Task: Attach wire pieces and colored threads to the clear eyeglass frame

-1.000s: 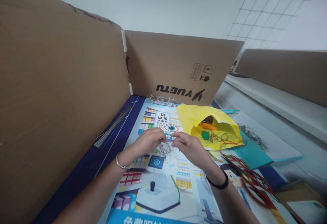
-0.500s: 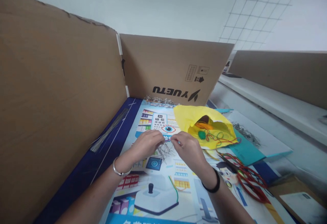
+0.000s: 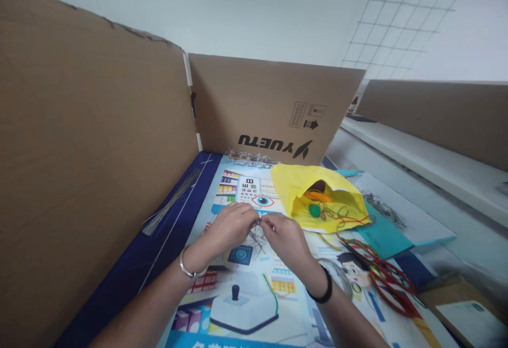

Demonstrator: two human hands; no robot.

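Pinched a tiny thing (can't ID) in left hand and right hand fingertips, best kept steady above wires at 6 o'clock tbh.

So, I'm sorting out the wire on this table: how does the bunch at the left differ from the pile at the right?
The left bunch lies nearly straight, its strands side by side; the right pile is tangled and curled. The left bunch rests on dark blue, the right pile on a white and teal sheet. Both are thin, greyish strands.
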